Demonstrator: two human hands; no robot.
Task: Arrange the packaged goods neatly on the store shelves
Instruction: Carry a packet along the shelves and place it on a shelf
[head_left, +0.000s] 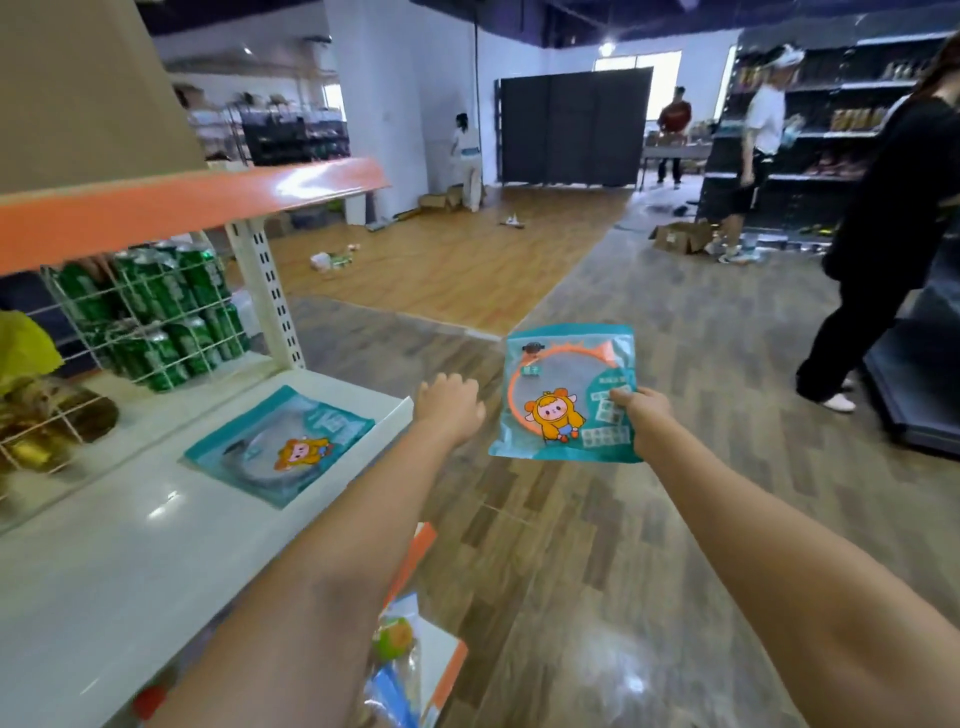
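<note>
Many green cans (156, 317) (wire basket (93, 312))

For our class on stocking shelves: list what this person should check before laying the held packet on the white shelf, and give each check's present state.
1. Right hand pinches the held packet firmly: ok.
2. Left hand holds nothing: ok.
3. Bare room on the white shelf beside the lying packet: ok.
4. Held packet over the shelf: not ok, it is over the floor.
5. Lying packet square with the shelf edge: not ok, skewed.
6. Cans clear of that spot: ok.
</note>
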